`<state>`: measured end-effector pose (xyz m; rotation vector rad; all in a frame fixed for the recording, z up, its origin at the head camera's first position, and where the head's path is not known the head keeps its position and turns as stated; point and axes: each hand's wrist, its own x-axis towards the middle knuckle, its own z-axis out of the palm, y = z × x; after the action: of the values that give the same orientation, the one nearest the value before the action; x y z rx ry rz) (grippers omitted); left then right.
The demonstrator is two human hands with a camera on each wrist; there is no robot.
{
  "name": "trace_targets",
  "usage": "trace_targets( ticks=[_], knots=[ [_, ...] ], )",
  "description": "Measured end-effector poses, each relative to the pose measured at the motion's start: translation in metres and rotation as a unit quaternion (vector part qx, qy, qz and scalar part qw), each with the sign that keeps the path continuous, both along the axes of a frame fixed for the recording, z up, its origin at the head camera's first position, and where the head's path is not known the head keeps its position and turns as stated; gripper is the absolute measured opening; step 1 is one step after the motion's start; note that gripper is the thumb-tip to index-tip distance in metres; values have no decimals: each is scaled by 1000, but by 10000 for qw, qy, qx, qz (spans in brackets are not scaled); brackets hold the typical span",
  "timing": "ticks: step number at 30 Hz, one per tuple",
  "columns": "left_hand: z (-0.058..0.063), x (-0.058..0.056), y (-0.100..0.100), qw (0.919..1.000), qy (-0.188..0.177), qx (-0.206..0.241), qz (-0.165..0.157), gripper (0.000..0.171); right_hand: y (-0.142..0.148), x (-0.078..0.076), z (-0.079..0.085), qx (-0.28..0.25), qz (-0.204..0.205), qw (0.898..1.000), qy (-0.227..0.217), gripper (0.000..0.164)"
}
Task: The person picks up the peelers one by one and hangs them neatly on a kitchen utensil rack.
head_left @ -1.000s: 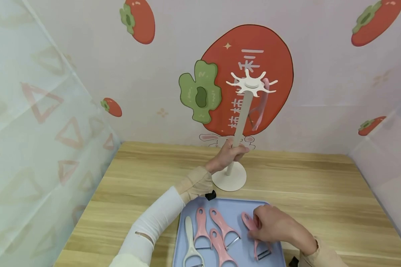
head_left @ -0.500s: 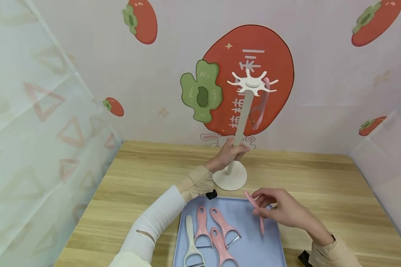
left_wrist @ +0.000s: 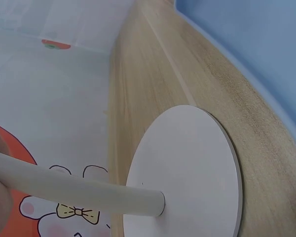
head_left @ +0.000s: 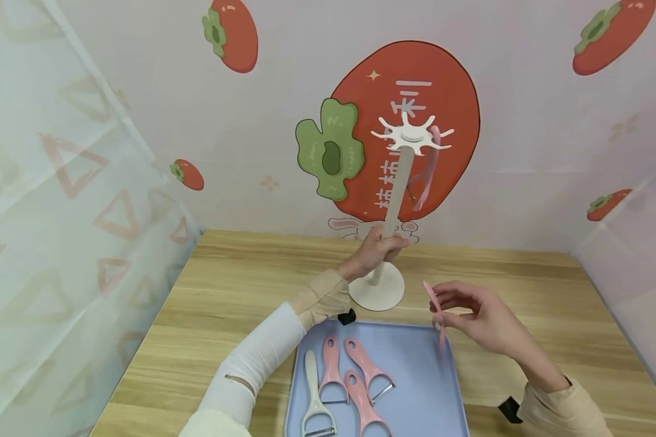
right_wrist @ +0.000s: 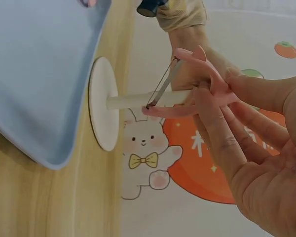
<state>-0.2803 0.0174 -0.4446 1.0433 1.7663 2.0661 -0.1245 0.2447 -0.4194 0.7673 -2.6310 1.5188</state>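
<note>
My left hand (head_left: 376,250) grips the pole (head_left: 398,194) of a white stand with a round base (head_left: 379,292) and a ring of curved hooks (head_left: 412,135) on top. One pink peeler (head_left: 429,173) hangs from a hook on the right side. In my right hand (head_left: 483,315) a second pink peeler (right_wrist: 207,69) is pinched between thumb and fingers, its blade (right_wrist: 164,83) pointing away from the palm. That hand is above the tray's back right corner, apart from the stand. The left wrist view shows the pole (left_wrist: 79,190) running into its base, with only a bit of the hand.
A blue tray (head_left: 421,388) lies in front of the stand. In it are a white peeler (head_left: 313,388) and three pink peelers, one (head_left: 330,367) beside the white one. The wooden table (head_left: 536,303) meets a printed backdrop (head_left: 525,133) behind the stand.
My right hand has picked a pink peeler up from the right side of the tray and carried it up and back to the right. The left hand has stayed on the pole.
</note>
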Motion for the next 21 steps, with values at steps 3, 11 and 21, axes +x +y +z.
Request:
trace_targets(
  ticks=[3, 11, 21],
  knots=[
    [0, 1, 0, 10000, -8, 5, 24, 44, 2, -1, 5, -259, -34, 9996, 71, 42],
    [1, 1, 0, 10000, 22, 64, -42, 43, 3, -6, 14, -915, 78, 9955, 246, 46],
    [1, 1, 0, 9999, -66, 84, -55, 45, 4, -24, 30, -2021, 289, 9747, 909, 48]
  ],
)
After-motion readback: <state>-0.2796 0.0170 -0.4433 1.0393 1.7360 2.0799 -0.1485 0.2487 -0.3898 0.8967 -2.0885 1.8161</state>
